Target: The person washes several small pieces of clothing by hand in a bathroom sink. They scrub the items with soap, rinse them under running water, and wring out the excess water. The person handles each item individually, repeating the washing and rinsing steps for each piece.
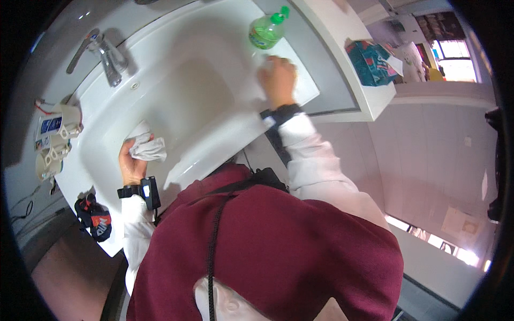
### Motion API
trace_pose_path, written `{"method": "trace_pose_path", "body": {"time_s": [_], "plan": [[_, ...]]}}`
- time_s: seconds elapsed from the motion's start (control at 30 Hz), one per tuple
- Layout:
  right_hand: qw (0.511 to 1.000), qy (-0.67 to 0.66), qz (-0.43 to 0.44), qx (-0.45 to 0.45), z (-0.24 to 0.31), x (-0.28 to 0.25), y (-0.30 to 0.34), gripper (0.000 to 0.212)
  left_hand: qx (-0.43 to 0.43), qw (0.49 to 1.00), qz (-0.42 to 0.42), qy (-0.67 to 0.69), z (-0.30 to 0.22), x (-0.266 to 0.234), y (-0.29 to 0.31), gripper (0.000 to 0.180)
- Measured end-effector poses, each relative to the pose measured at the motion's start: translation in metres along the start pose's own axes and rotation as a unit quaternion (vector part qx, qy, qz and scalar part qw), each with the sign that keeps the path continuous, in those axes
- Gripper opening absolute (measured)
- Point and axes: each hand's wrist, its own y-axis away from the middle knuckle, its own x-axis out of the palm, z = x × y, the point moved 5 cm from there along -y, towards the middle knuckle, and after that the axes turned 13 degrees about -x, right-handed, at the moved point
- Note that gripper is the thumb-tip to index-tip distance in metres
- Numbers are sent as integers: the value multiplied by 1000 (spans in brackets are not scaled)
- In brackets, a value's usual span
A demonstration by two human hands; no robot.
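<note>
My left hand is closed around a bunched white cloth, over the left part of the white sink. At the right end of the sink, my right hand is above the flat rim, just short of a clear pump bottle of green liquid with a green pump top. A small gap shows between hand and bottle. The right fingers are blurred and partly turned away, so their grip is unclear. Both wrists carry black straps, and white sleeves cover the forearms.
A chrome faucet stands at the sink's back edge. Cups and a toothpaste tube line the left side, with a dark cloth item on the near left corner. A teal package rests on the white ledge at right.
</note>
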Motion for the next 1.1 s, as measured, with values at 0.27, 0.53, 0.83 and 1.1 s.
{"method": "trace_pose_path", "body": {"time_s": [0.27,0.53,0.83,1.1], "plan": [[927,70,366,27,-71,48,-2,41,25,996,-27,87,-6,-28,4,53],[941,5,335,42,-103,65,-8,29,-52,981,-128,134,-8,-49,16,43],[975,-115,189,5,-59,9,-39,25,-109,972,-146,152,6,-38,15,34],[717,-348,603,34,109,121,-14,23,-111,976,-153,106,12,-37,12,33]]}}
